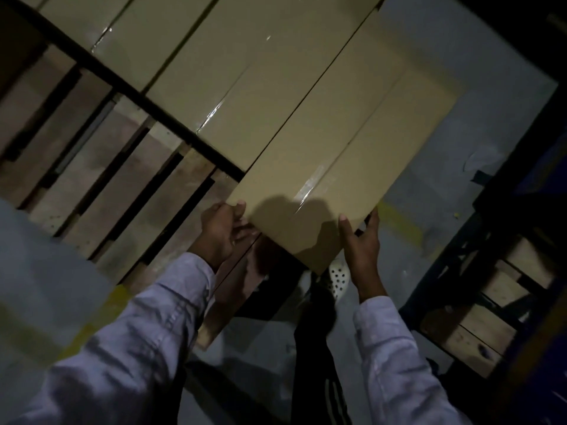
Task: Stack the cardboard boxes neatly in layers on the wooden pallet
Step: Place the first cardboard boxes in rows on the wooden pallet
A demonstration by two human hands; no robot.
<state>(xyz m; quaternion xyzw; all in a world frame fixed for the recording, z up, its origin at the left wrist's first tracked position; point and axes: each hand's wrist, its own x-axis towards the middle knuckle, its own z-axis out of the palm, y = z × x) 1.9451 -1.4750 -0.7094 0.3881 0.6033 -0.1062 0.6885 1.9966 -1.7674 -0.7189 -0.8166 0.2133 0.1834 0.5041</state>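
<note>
left hand (221, 231) and right hand (362, 246) grip the near corners of a long cardboard box (337, 167), thumbs on top, fingers (244, 230) curled underneath; the box lies flush beside the row of boxes (245, 87) stacked on the wooden pallet (122, 185)

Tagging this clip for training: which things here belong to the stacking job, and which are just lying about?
Job: held box, stacked boxes, wooden pallet, left hand, right hand.
Lying about: other pallet at right, yellow floor line.
</note>
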